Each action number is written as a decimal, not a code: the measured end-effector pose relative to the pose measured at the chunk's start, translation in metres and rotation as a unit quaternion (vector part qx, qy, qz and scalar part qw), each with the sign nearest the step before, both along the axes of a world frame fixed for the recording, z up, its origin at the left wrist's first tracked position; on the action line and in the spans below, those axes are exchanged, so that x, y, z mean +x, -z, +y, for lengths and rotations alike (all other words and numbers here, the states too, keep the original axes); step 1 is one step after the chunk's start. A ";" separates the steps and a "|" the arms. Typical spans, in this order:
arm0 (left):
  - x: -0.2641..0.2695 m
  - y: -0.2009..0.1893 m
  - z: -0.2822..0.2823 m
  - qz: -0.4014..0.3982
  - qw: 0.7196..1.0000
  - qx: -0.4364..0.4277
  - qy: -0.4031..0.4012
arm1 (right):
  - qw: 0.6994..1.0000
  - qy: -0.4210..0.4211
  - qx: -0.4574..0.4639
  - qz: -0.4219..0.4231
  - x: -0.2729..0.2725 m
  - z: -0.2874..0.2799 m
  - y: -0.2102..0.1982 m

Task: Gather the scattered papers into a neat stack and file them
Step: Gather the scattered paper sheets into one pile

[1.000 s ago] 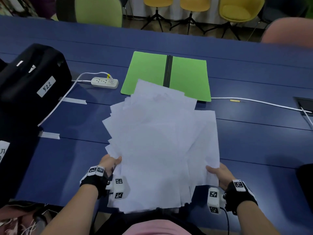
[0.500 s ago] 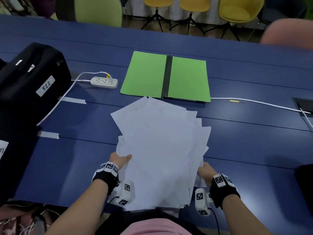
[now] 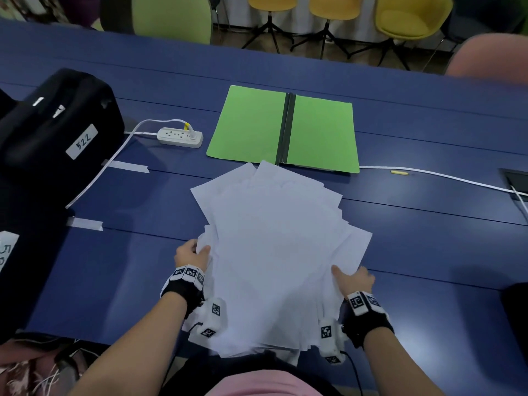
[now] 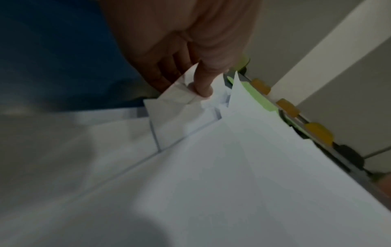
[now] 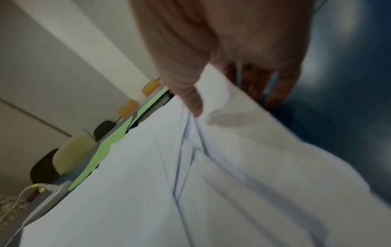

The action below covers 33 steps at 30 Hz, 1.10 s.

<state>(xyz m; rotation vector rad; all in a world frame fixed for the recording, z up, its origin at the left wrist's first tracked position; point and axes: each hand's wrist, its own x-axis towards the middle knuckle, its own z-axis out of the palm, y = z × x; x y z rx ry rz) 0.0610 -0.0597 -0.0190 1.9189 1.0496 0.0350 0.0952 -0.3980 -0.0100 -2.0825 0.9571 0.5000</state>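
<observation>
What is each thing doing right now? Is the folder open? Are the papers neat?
papers: gathered but still fanned, uneven, near edge overhanging the table.
green folder: lying open and flat, nothing on it.
left hand: grips the papers' left edge.
right hand: grips the papers' right edge.
power strip: one plug in.

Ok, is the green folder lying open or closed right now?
Open. The green folder lies flat on the blue table, both covers spread either side of its dark spine, nothing filed inside yet.
</observation>
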 end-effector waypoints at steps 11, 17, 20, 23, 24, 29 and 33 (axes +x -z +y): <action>0.038 0.006 -0.005 0.049 0.996 -0.058 0.046 | 0.995 -0.027 0.096 -0.008 0.006 -0.001 0.004; 0.042 0.002 -0.005 0.032 0.994 -0.082 -0.070 | 0.990 0.030 0.121 -0.060 0.002 0.002 0.003; 0.055 -0.010 -0.013 0.068 0.992 -0.104 0.007 | 0.986 0.038 0.115 -0.117 0.002 0.016 0.000; 0.067 -0.024 -0.017 0.087 0.988 -0.121 0.040 | 0.985 0.029 0.116 -0.121 0.004 0.023 0.004; 0.068 -0.026 -0.017 0.091 0.988 -0.114 0.052 | 0.987 0.021 0.116 -0.109 0.005 0.023 0.007; 0.056 -0.014 -0.024 0.104 0.980 -0.042 0.166 | 0.989 -0.034 0.115 -0.087 0.004 0.021 0.017; 0.042 -0.017 -0.035 0.105 0.977 -0.038 0.182 | 0.980 -0.037 0.177 -0.082 -0.004 0.029 0.007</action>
